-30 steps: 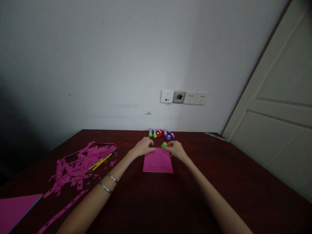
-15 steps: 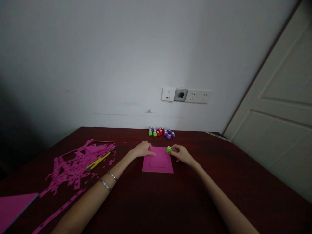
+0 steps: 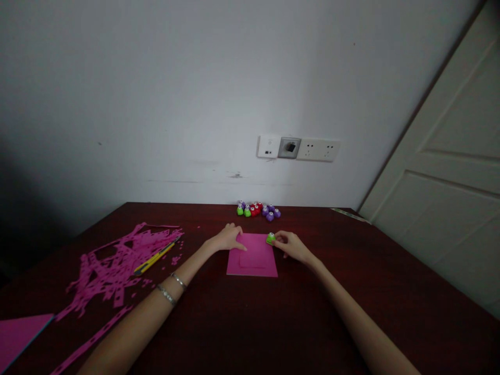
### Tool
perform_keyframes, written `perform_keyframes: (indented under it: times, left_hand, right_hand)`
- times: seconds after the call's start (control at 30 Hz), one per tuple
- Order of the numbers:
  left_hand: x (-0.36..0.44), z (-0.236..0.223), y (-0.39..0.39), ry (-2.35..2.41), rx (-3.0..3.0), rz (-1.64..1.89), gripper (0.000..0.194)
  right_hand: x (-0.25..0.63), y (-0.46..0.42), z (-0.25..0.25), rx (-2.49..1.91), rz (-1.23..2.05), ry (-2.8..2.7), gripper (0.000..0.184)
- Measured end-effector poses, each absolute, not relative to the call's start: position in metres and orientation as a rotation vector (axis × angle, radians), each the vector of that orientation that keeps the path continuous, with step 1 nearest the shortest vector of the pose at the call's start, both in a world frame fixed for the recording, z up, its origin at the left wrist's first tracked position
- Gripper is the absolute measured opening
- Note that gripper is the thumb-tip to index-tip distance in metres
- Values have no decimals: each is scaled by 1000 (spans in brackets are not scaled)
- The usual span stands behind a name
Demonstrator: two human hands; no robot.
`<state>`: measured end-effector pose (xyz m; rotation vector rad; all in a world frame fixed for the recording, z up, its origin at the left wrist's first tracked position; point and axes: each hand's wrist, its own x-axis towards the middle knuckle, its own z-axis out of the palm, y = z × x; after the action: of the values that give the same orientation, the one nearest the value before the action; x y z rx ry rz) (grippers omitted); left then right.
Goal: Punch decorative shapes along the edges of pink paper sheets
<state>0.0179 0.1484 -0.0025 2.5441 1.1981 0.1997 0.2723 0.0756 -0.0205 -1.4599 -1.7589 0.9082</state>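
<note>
A pink square sheet [image 3: 252, 256] lies flat on the dark red table [image 3: 273, 323]. My left hand [image 3: 227, 240] rests on the sheet's far left corner, fingers lying flat and holding nothing. My right hand [image 3: 291, 246] pinches a small green punch [image 3: 270, 238] at the sheet's far right corner. Both forearms reach in from the near edge, and the left wrist carries two thin bracelets.
Several small green, red and purple punches [image 3: 258, 210] cluster by the wall. Pink paper scraps [image 3: 117, 263] and a yellow utility knife [image 3: 153, 258] lie at the left. Another pink sheet [image 3: 19, 338] sits at the near left corner. A door stands at the right.
My right hand has carried the green punch from the sheet's far edge middle to its far right corner. My left hand stayed on the far left corner.
</note>
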Motion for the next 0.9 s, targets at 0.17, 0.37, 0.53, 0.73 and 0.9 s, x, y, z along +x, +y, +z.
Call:
perform_keyframes:
  times: [0.17,0.37,0.53,0.73,0.9]
  left_hand:
    - [19,-4,150,1195,2541,196,60]
    - [21,-8,154,1246,2510,204,60]
    - [22,-7,153,1215,2492,284,55]
    - [28,-1,150,1087,2226,420,23]
    - [24,-1,154,923,1914,419,19]
  right_hand:
    - [272,76,-21,-1463,914,-1764,41]
    - [270,75,-19,-1481,904,-1769,42]
    - [270,75,-19,-1493,889,-1781,42]
    - [272,77,-19,-1469,936,-1753,42]
    - [275,77,-19,-1466,951,-1673,40]
